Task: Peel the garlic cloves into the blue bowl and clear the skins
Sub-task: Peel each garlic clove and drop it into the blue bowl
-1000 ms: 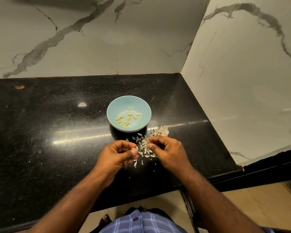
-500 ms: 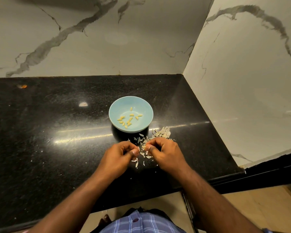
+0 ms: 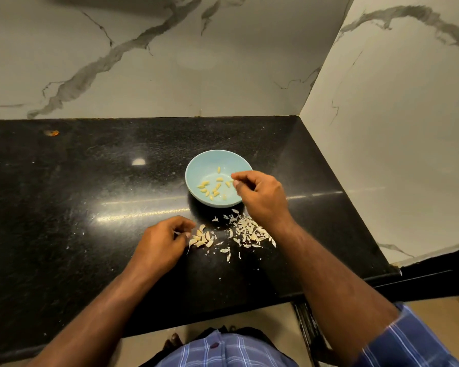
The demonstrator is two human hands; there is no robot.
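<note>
The blue bowl (image 3: 196,168) stands mid-counter with several peeled yellow garlic cloves (image 3: 210,188) inside. My right hand (image 3: 260,197) hovers over the bowl's right rim, its thumb and forefinger slightly parted with nothing seen between them. A pale blurred clove (image 3: 224,196) lies just below those fingertips in the bowl. My left hand (image 3: 162,245) rests on the counter with curled fingers that pinch a small white scrap of garlic skin (image 3: 175,232). Right beside it sits a small heap of unpeeled cloves (image 3: 202,238). Loose skins (image 3: 249,231) are scattered in front of the bowl.
The black granite counter (image 3: 77,207) meets marble walls at the back and at the right. Its front edge runs close to my body, and the right end drops off past the corner. A small orange speck (image 3: 52,132) lies far left.
My right hand has left the spot in front of the bowl and risen over its right rim. My left hand has moved left, which uncovers the heap of unpeeled cloves.
</note>
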